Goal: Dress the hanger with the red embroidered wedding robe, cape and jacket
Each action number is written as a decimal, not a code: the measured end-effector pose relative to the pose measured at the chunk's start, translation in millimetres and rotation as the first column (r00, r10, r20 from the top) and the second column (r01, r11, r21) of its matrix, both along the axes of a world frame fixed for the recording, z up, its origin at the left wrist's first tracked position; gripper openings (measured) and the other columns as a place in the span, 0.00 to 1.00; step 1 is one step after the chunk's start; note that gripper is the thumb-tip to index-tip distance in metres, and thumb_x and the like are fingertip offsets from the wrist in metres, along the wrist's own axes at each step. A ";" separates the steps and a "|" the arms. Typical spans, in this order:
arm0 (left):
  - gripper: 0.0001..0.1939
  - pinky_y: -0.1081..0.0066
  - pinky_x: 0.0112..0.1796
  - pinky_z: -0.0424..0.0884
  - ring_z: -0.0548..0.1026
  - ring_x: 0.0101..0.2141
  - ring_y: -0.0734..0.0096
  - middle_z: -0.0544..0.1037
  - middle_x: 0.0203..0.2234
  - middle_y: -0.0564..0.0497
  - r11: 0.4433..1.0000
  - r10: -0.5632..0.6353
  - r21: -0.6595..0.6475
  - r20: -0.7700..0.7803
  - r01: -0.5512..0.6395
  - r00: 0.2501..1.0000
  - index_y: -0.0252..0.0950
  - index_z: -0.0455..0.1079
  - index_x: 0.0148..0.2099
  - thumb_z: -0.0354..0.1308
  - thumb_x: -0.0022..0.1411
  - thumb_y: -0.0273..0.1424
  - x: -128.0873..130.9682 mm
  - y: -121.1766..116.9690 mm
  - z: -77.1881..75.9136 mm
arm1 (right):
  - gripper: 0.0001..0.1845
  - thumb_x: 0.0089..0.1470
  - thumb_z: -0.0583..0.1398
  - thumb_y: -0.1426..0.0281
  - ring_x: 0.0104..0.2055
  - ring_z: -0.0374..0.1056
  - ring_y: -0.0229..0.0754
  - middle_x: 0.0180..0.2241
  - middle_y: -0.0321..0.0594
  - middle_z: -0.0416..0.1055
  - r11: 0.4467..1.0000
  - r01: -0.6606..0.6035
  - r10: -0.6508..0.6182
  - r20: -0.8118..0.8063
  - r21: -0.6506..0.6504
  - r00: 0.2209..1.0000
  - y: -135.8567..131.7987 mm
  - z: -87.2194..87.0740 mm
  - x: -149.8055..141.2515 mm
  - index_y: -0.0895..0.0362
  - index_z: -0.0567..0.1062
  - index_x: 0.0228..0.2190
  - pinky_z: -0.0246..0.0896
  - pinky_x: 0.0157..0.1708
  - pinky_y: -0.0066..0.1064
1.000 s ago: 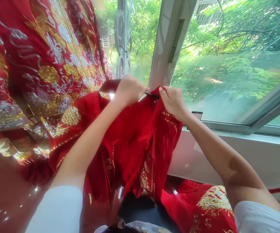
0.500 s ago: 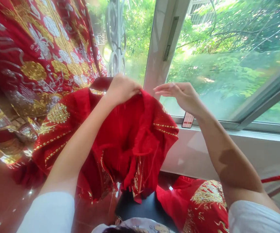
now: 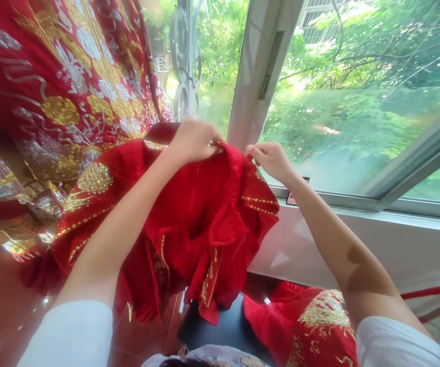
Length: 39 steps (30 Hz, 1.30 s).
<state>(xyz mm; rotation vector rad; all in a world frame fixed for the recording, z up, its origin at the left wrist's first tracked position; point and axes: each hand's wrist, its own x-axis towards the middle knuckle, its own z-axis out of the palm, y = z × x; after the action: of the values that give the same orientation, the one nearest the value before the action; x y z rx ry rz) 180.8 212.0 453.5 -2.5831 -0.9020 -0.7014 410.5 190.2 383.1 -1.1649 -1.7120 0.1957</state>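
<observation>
A red pleated skirt [image 3: 189, 204] with gold beading and embroidery hangs in front of me, its inner side partly showing. My left hand [image 3: 197, 140] grips its top edge, fingers closed over the cloth. At the skirt's upper right, my right hand [image 3: 269, 155] pinches the outer cloth between thumb and fingers. The beaded right panel [image 3: 260, 201] drops below that pinch. A dark red strip [image 3: 162, 132] shows just behind my left wrist; what it belongs to I cannot tell.
On the left hangs a red gown [image 3: 63, 76] with gold and silver embroidery. A phone [image 3: 292, 198] leans on the windowsill, partly behind my right forearm. Below are a black seat-like surface [image 3: 220, 326] and another red embroidered garment [image 3: 311, 321]. Window frames [image 3: 269, 66] stand ahead.
My right hand has come down and left, from stretched fingers beside the skirt to a pinch on its edge. My left hand keeps its grip. The view has shifted slightly.
</observation>
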 end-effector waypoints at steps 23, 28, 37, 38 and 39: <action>0.18 0.58 0.50 0.58 0.74 0.39 0.63 0.80 0.33 0.48 0.995 0.045 0.087 -0.009 -0.044 0.999 0.41 0.79 0.43 0.47 0.67 0.37 -9.7 3.9 6.4 | 0.30 0.63 0.44 0.49 0.26 0.55 0.41 0.14 0.35 0.46 0.859 0.249 -0.318 0.085 0.448 0.944 26.2 56.8 -2.8 0.51 0.54 0.16 0.52 0.32 0.35; 0.18 0.57 0.52 0.57 0.72 0.44 0.61 0.79 0.35 0.49 0.989 0.112 0.102 0.000 -0.111 0.994 0.42 0.75 0.50 0.48 0.67 0.38 -6.0 2.6 4.1 | 0.31 0.62 0.43 0.47 0.25 0.51 0.42 0.13 0.38 0.49 0.845 0.368 -0.428 0.079 0.388 0.900 30.5 78.3 -4.1 0.50 0.48 0.14 0.46 0.31 0.38; 0.23 0.59 0.52 0.55 0.71 0.47 0.59 0.77 0.35 0.48 0.991 0.067 0.115 0.063 -0.074 0.996 0.42 0.64 0.62 0.50 0.66 0.38 -5.5 7.2 -2.8 | 0.25 0.56 0.53 0.48 0.34 0.68 0.48 0.23 0.43 0.69 0.935 0.113 -0.197 0.226 0.336 0.954 -35.5 19.6 -38.0 0.53 0.69 0.20 0.56 0.35 0.38; 0.23 0.59 0.52 0.55 0.71 0.46 0.59 0.77 0.35 0.48 0.991 0.050 0.118 0.071 -0.058 0.996 0.41 0.65 0.61 0.51 0.65 0.38 -7.0 8.4 -3.5 | 0.25 0.56 0.52 0.47 0.36 0.69 0.48 0.26 0.43 0.71 0.946 0.061 -0.118 0.161 0.318 0.980 -32.0 15.0 -31.0 0.53 0.72 0.23 0.59 0.38 0.38; 0.23 0.59 0.52 0.56 0.71 0.46 0.59 0.78 0.34 0.47 0.992 0.039 0.118 0.080 -0.049 0.996 0.41 0.65 0.61 0.51 0.65 0.38 -8.5 9.4 -4.0 | 0.25 0.57 0.52 0.47 0.38 0.70 0.48 0.29 0.43 0.73 0.954 0.015 -0.040 0.077 0.301 0.996 -26.2 11.9 -22.5 0.52 0.74 0.27 0.60 0.40 0.38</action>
<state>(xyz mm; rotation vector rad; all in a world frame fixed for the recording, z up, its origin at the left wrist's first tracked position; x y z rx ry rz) 172.4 221.5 449.5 -2.4383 -0.9080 -0.8225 388.0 164.0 395.0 -0.9806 -1.7256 -0.1293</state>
